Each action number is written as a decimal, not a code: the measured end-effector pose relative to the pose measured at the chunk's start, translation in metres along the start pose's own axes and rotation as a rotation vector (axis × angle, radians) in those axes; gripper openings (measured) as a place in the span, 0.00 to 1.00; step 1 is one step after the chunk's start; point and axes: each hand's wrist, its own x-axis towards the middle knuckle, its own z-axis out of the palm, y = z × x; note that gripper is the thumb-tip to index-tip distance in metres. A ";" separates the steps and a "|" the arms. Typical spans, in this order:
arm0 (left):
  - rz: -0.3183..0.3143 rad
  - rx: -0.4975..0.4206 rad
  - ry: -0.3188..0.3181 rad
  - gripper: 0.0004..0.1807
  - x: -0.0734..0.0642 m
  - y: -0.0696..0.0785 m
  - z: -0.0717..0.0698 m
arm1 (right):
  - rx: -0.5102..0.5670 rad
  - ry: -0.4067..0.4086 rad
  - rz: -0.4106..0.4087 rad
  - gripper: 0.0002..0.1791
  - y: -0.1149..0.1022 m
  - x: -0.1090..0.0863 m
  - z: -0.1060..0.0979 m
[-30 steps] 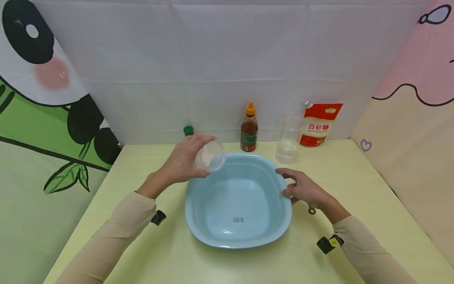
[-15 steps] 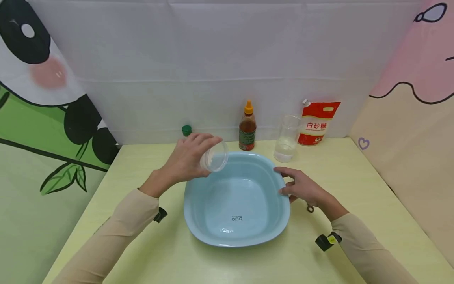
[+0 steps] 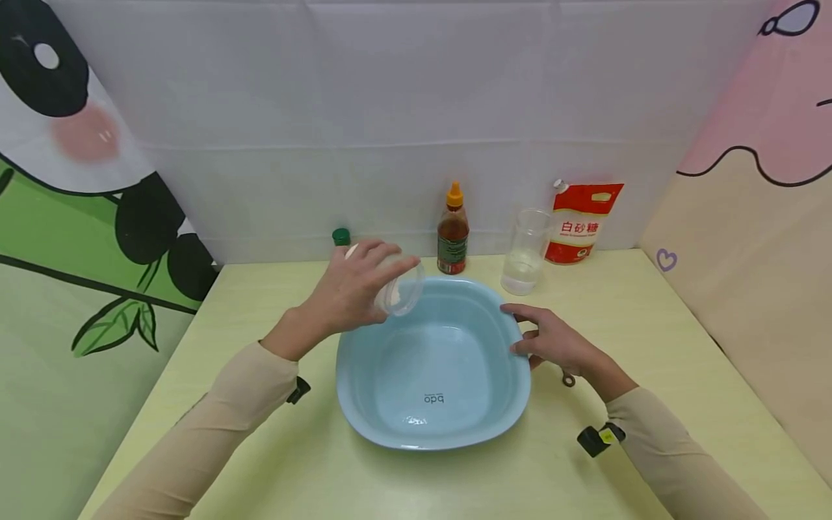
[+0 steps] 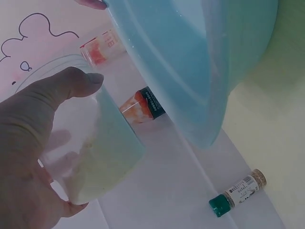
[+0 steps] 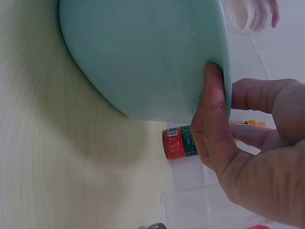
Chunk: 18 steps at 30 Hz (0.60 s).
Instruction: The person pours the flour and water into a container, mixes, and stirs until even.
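My left hand [image 3: 351, 289] holds a clear plastic cup [image 3: 408, 290], tipped on its side over the left back rim of a light blue basin [image 3: 432, 361]. A pale whitish substance lies inside the cup [image 4: 107, 152] in the left wrist view; what it is, I cannot tell. The thumb presses near the cup's mouth, and fingers show through the clear wall. On the basin's right side, my right hand [image 3: 552, 338] grips the rim. In the right wrist view the rim sits between the thumb and fingers of that hand [image 5: 267, 176].
Behind the basin stand a red sauce bottle [image 3: 453, 238] with an orange tip, a tall glass [image 3: 522, 267] with clear liquid and a red sugar bag [image 3: 575, 227]. A green-capped spice jar [image 4: 242, 191] stands beyond the left hand. A small metal ring [image 3: 568, 380] shows beside the right hand.
My left hand has shifted slightly right and turned the cup further toward the basin. The right hand keeps its grip on the rim.
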 end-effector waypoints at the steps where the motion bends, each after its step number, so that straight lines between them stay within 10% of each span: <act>1: 0.006 0.009 0.000 0.50 0.001 0.001 0.000 | 0.000 0.001 0.001 0.40 0.000 0.000 0.000; 18: 0.157 0.104 0.081 0.46 0.001 0.011 0.005 | -0.018 -0.001 -0.011 0.40 -0.001 -0.001 0.000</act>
